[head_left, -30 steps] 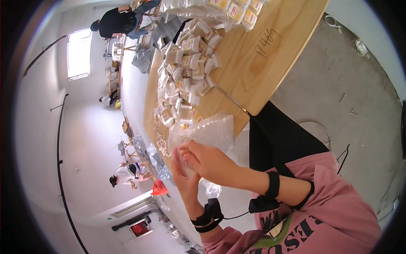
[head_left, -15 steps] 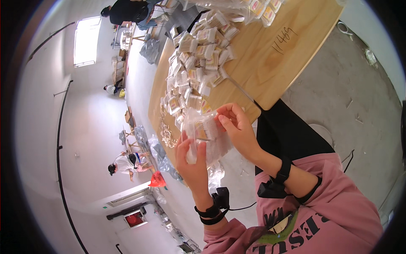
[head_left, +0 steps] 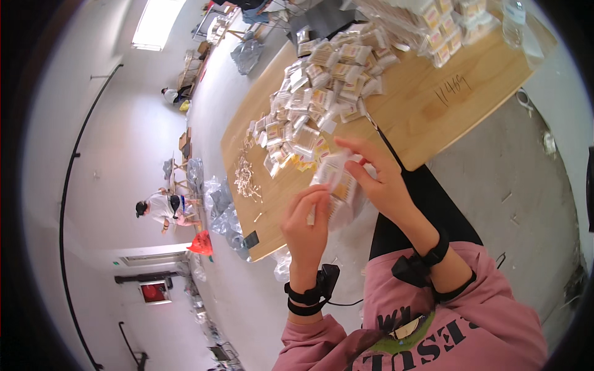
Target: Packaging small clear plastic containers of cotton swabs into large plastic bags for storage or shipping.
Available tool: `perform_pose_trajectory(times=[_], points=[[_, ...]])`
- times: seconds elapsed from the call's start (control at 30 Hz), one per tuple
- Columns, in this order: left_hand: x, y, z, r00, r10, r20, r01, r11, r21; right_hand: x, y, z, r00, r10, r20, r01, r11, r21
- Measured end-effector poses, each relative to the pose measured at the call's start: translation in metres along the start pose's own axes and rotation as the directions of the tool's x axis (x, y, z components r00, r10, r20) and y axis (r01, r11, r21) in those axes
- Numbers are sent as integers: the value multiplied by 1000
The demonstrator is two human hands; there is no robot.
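One clear bag (head_left: pixel 354 211) with swab packing showing through it is held between both hands: the left grip (head_left: pixel 306 226) is closed on its left side, thumb against fingers, and the right grip (head_left: pixel 385 184) pinches its upper right side. Just beyond both grips, a heap of cotton-swab packs (head_left: pixel 328 93) covers part of the wooden surface (head_left: pixel 427 123). Loose swabs (head_left: pixel 246 179) lie beyond and left of the left grip; a clear bottle (head_left: pixel 513 25) stands well past the right grip
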State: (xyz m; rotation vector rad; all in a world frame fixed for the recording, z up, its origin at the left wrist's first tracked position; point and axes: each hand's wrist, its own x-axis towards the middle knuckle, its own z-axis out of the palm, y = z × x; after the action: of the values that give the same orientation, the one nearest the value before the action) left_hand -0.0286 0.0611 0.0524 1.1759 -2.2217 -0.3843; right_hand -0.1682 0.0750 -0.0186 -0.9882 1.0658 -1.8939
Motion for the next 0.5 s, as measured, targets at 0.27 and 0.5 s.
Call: perform_pose_trajectory(times=[0.27,0.5], points=[[-15,-29,-5,979,151,-140,-151,989,11,-4,-4,-2,960,155,234,-220,933,284],[-9,-31,-14,988,125,89,-106,975,-195,-6,3,-6,983,74,171,-117,959,258]])
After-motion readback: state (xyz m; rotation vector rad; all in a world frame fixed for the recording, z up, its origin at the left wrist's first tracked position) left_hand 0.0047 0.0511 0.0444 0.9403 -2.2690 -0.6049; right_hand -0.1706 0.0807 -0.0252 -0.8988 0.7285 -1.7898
